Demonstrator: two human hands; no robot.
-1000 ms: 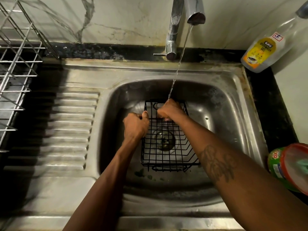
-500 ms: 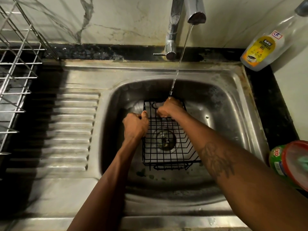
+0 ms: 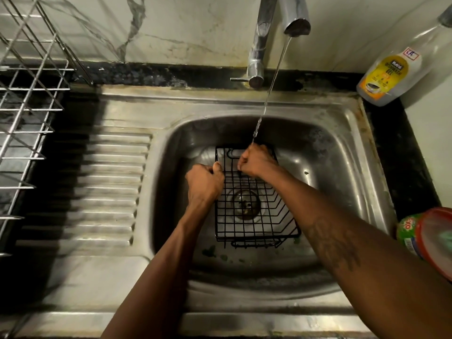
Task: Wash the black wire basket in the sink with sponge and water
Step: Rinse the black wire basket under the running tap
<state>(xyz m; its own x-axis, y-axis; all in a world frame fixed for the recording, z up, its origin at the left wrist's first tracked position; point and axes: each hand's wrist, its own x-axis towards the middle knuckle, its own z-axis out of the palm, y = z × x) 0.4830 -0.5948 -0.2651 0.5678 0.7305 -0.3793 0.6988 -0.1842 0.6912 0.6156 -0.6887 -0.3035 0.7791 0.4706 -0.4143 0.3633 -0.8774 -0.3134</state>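
Both curled: left grip clasps basket rim, right grip its wires

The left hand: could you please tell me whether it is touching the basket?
Touching. The head view shows the left hand gripping the left rim of the basket, with its thumb curled over the top wire.

Bottle yellow label reading "GEL", its white sticker seemingly "6A", green tub lettered "exo"
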